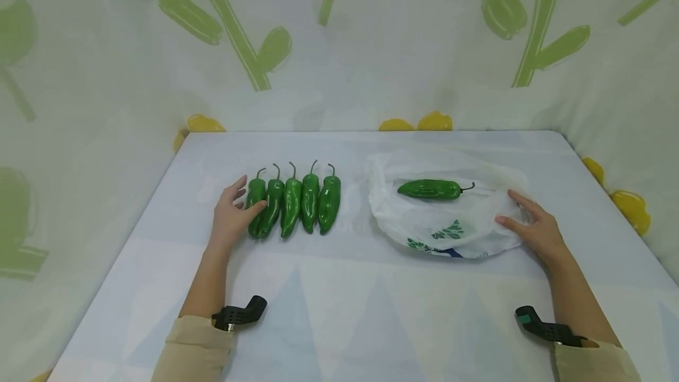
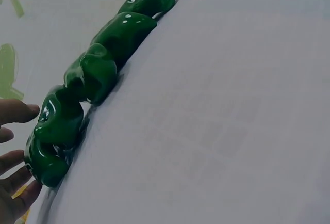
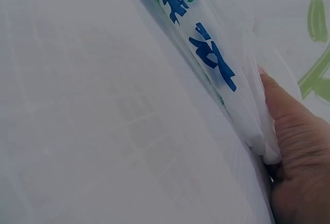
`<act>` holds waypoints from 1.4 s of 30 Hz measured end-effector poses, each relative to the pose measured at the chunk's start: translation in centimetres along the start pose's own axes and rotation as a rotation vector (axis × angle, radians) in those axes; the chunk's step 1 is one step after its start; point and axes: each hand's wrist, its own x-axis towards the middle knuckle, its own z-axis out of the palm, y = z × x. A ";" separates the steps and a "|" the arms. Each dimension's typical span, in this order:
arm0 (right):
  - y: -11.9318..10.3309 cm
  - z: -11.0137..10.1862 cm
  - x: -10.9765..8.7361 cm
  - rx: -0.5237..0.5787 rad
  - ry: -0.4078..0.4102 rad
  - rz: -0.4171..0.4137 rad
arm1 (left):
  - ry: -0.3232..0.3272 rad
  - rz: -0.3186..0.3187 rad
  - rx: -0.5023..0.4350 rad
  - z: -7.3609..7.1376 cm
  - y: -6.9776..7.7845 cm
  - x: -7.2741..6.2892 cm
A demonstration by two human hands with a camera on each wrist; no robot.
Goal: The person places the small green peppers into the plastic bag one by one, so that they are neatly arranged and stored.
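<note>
Several green chili peppers (image 1: 292,199) lie side by side on the table, stems pointing away. At the row's left end, my left hand (image 1: 230,215) has its fingers beside the outermost pepper (image 1: 257,189) and its thumb over it. The left wrist view shows the fingertips (image 2: 32,190) close against that end pepper (image 2: 45,164), not closed round it. A single pepper (image 1: 431,189) lies across a white plastic bag (image 1: 395,223) on the right. My right hand (image 1: 540,233) rests on the bag's right edge, thumb and fingers spread; its fingers are hidden in the right wrist view.
The white table (image 1: 345,311) carries a pale blue triangle pattern. Behind it and at both sides hangs a light cloth (image 1: 403,46) with green plant and yellow prints. A black wrist device (image 1: 241,313) sits on each forearm.
</note>
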 end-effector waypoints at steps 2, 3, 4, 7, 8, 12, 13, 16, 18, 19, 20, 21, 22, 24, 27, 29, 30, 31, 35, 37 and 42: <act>0.0 0.0 -0.1 -0.002 -0.001 0.000 | -0.025 -0.014 0.019 0.1 -0.4 0.0; 0.0 0.0 -0.1 -0.002 -0.001 -0.001 | -0.033 -0.023 0.027 0.2 -0.5 0.0; 0.0 0.0 -0.1 -0.004 0.000 -0.002 | -0.037 -0.028 0.030 0.2 -0.6 0.0; 0.0 0.0 -0.1 -0.002 0.002 0.000 | -0.037 -0.028 0.042 0.4 -0.7 -0.1; 0.1 0.0 -0.1 -0.001 0.003 0.001 | -0.033 -0.028 0.046 0.4 -0.7 -0.1; 0.1 0.1 0.0 0.001 0.005 -0.001 | -0.016 -0.021 0.077 0.6 -0.8 0.0; 0.1 0.1 0.0 0.000 0.005 -0.001 | -0.010 -0.026 0.086 0.6 -0.8 0.1; 0.2 0.1 0.0 -0.005 0.005 0.002 | 0.000 -0.046 0.108 0.6 -0.7 0.2; 0.3 0.1 0.0 -0.009 0.006 0.004 | 0.002 -0.067 0.113 0.6 -0.7 0.2; 0.3 0.1 0.0 -0.008 0.007 0.005 | 0.002 -0.079 0.113 0.6 -0.7 0.3; 0.3 0.1 0.0 -0.008 0.007 0.006 | -0.001 -0.089 0.114 0.5 -0.7 0.3; 0.4 0.1 0.0 -0.008 0.007 0.006 | -0.006 -0.097 0.119 0.5 -0.7 0.3; 0.4 0.1 0.0 -0.009 0.006 0.009 | -0.009 -0.105 0.122 0.5 -0.7 0.3; 0.4 0.1 -0.1 -0.007 0.004 0.014 | -0.015 -0.113 0.132 0.5 -0.8 0.3; 0.3 0.0 -0.1 -0.012 -0.001 0.011 | -0.017 -0.124 0.135 0.6 -0.9 0.3; 0.2 -0.1 0.0 -0.013 -0.003 0.007 | -0.013 -0.133 0.128 0.7 -1.0 0.4; 0.2 -0.1 0.0 -0.013 -0.003 0.007 | -0.009 -0.137 0.121 0.7 -1.0 0.4; 0.2 -0.2 0.0 -0.013 -0.003 0.003 | -0.004 -0.141 0.112 0.8 -1.0 0.4; 0.3 -0.2 0.1 -0.006 -0.002 0.004 | 0.044 -0.136 0.060 1.0 -1.1 0.3; 0.3 -0.1 0.1 -0.002 -0.003 0.004 | 0.092 -0.114 0.028 1.1 -1.2 0.3; 0.3 0.0 0.2 0.010 -0.008 0.009 | 0.172 -0.047 0.032 1.2 -1.7 0.2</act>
